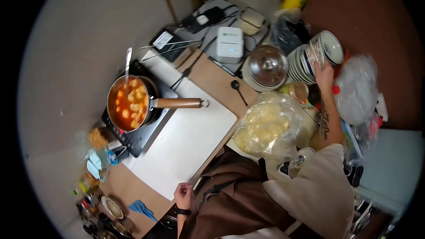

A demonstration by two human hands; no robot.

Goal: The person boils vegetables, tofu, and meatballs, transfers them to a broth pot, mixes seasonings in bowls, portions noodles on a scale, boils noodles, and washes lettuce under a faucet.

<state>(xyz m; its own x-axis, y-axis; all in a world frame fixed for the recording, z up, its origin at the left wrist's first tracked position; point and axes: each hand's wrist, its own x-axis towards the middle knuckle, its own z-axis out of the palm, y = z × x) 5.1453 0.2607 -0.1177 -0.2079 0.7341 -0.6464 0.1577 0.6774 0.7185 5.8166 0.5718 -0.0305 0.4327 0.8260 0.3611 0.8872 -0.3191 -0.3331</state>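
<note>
My right hand [322,71] reaches to the far right and grips a patterned bowl [315,53] at the top end of a tilted stack of bowls [297,65]. A wider white bowl [332,46] rests against it, just beyond my fingers. Near my body, my left hand [183,193] hangs by the front edge of a white board [186,144], its fingers curled in loosely with nothing visible in them. A saucepan [154,103] of chunks in red-orange sauce sits on a black induction cooker [141,139]. From the pan a metal spoon [128,64] sticks up.
A glass lid [268,66] lies on stacked plates beside the bowls. In front of it is a clear bag of pale yellow food [268,124]. A black spoon [238,90], a white device [229,43], cables and a blue cloth [142,209] lie about the counter.
</note>
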